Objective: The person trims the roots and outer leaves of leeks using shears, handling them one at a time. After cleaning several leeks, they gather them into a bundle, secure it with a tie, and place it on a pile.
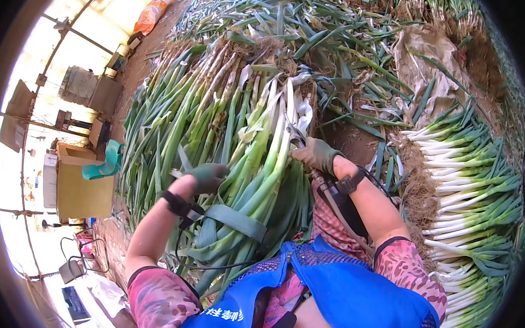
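Observation:
My right hand [316, 155], in a grey-green glove, is closed on a dark tool [295, 133] with a pointed metal end, beside the white stalks of the leeks. My left hand [209, 178], gloved too, lies at the left side of the leek bundle [254, 152]; its fingers reach toward green leaves, and what they hold, if anything, is hidden. A broad leaf band [234, 221] crosses the bundle near my body. More untrimmed leeks [183, 115] with brown roots spread to the left.
Cleaned leeks [464, 194] with white stalks lie in a long row at the right. Loose leaves [347, 51] cover the ground ahead, near a crumpled sack [430, 68]. A teal stool [106, 161] and a yellow box [85, 187] stand at the left.

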Demonstrator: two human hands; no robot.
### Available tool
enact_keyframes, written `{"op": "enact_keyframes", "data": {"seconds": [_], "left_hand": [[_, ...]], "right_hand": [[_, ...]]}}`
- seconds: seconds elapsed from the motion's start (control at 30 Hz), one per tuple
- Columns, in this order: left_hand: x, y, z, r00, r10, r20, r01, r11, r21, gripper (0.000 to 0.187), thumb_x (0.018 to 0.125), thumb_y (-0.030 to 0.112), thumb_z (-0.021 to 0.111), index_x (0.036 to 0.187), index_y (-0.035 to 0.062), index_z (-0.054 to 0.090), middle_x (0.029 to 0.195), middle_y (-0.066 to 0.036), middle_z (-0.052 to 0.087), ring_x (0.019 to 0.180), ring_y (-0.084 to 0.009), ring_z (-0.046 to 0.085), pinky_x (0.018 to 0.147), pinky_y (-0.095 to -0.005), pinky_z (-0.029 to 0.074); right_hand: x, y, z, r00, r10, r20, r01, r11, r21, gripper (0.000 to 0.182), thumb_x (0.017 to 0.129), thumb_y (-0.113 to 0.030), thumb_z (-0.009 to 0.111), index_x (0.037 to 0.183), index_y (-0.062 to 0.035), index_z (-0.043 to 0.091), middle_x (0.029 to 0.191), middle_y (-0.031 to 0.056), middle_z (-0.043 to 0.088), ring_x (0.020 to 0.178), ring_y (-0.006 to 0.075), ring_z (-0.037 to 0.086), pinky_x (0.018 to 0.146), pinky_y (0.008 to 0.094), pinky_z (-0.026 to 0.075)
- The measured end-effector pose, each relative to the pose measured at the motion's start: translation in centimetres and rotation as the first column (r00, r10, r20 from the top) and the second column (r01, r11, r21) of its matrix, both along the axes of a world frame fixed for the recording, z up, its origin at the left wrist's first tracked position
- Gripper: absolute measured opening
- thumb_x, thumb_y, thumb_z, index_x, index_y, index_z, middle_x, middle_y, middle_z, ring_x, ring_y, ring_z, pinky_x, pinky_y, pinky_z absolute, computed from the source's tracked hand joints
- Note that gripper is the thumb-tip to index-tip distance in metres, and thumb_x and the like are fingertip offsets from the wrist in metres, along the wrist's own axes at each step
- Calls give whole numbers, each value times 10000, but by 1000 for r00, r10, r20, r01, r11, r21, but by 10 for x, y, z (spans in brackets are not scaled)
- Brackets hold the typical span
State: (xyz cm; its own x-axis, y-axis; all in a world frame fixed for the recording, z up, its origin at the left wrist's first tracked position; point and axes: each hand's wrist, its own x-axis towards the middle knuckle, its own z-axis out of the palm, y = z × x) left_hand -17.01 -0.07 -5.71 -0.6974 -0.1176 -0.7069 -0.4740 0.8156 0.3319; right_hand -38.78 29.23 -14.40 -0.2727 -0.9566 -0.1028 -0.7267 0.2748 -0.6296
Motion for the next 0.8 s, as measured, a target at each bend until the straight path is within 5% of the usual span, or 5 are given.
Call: {"op": "enact_keyframes", "data": {"seconds": [0.17, 0.27, 0.43, 0.7, 0.8], "left_hand": [[36, -57, 95, 903, 401, 156, -425, 886, 187, 303, 905, 367, 605, 1054, 144, 745, 794, -32, 644, 680, -130, 574, 615, -298, 466], [95, -126, 145, 859, -268, -436, 218, 963, -161, 216, 799, 94, 640, 1009, 98, 689, 873, -31, 666, 777, -192, 639, 678, -344, 512], [217, -144, 174, 967, 248, 62, -215, 921, -326, 189, 870, 164, 565, 1041, 132, 638, 772, 3, 587, 651, -150, 554, 585, -309, 467], [327, -107, 173, 769, 636, 68, -557, 718, -417, 287, 902, 274, 556, 1145, 131, 609, 933, -23, 608, 760, -166, 584, 668, -320, 485], [282, -128, 206, 785, 602, -148, -603, 686, -407, 331, 914, 315, 552, 1184, 130, 599, 993, -32, 616, 801, -172, 595, 700, -324, 491]], "right_hand": [[-8, 8, -50, 995, -62, 80, 69, 994, -86, 216, 858, -103, 521, 1048, -180, 588, 808, 158, 613, 748, 388, 642, 640, 457, 512], [1, 22, -16, 962, 85, -260, -163, 942, -293, 199, 857, -115, 521, 1029, -195, 585, 787, 103, 607, 677, 370, 603, 587, 447, 481], [9, 24, -26, 825, -81, 560, 240, 946, -217, 323, 869, -257, 721, 954, 8, 556, 760, -2, 515, 619, 96, 557, 501, 262, 455], [10, 35, -47, 927, -64, 370, 165, 955, -248, 309, 848, -152, 620, 1145, -237, 627, 799, 211, 567, 702, 372, 619, 617, 421, 539], [12, 24, -17, 598, -254, 760, 345, 938, 42, 318, 833, -161, 657, 1144, -220, 629, 817, 197, 559, 714, 336, 637, 591, 387, 545]]}}
